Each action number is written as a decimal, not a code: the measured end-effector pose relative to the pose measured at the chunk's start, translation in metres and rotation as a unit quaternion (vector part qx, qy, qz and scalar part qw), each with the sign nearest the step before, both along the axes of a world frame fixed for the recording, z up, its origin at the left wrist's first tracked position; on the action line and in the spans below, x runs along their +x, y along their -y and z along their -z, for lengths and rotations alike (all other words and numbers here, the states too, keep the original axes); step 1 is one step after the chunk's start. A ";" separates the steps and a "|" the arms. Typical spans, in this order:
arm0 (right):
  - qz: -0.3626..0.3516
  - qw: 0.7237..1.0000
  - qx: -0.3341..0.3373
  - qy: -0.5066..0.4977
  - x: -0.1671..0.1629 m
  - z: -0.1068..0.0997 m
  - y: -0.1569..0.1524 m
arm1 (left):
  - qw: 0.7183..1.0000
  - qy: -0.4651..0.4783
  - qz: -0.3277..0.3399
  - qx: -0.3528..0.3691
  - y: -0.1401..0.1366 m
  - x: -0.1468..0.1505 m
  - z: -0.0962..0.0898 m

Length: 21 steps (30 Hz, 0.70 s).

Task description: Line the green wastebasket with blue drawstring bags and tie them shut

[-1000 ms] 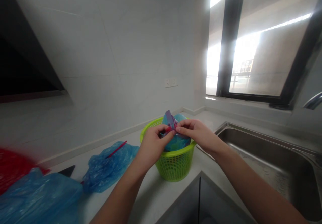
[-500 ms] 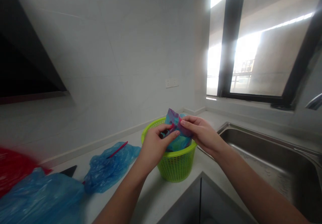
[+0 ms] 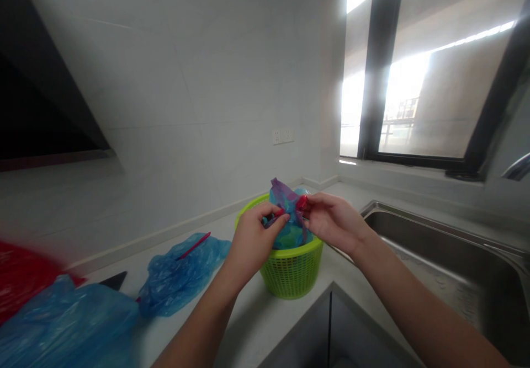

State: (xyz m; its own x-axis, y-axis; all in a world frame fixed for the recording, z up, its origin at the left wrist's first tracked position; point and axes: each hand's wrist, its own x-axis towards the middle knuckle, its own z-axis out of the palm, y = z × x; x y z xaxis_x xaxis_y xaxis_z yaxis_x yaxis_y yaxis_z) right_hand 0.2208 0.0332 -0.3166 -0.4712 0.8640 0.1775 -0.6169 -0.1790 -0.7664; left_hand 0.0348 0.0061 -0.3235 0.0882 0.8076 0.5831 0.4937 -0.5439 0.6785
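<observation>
A thin blue plastic bag (image 3: 290, 235) with a purplish top and red parts rises out of a lime-green perforated basket (image 3: 290, 280). My left hand (image 3: 259, 227) pinches the bag's gathered neck from the left, where a bit of red shows between thumb and fingers. From the right, my right hand (image 3: 333, 219) has its fingertips closed around another red part of the bag. Both hands are over the basket's rim. What lies under the bag inside the basket is mostly hidden.
Left of the basket lies a crumpled blue bag (image 3: 182, 274) with a red strip (image 3: 195, 245). Another blue bag (image 3: 66, 324) and a blurred red bag (image 3: 28, 280) are farther left. A steel sink (image 3: 439, 268) is on the right, and a grey corner edge (image 3: 333, 302) is in front.
My right hand has shifted slightly and turned, so more of its palm and the red part at its fingertips show. The purple top has tilted left. My left hand stays nearly in place.
</observation>
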 end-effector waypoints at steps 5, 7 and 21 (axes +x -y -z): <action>0.054 0.982 0.108 0.142 0.003 -0.001 0.006 | 0.999 -0.002 -0.035 0.017 -0.002 -0.001 0.001; 0.131 0.924 0.209 0.292 0.006 -0.001 0.012 | 0.999 0.025 -0.009 -0.018 -0.003 -0.003 0.000; 0.235 0.972 0.022 -0.015 0.072 -0.012 -0.049 | 0.831 0.534 -0.041 -0.149 -0.034 -0.096 -0.043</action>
State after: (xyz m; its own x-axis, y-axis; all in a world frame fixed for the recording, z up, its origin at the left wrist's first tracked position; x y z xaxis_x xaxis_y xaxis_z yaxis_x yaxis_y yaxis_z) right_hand 0.2932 0.0823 -0.3042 -0.0195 0.9736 0.2275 -0.6446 0.1617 -0.7472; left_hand -0.0614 0.0401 -0.2801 -0.4137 0.9080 0.0666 -0.4506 -0.2678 0.8516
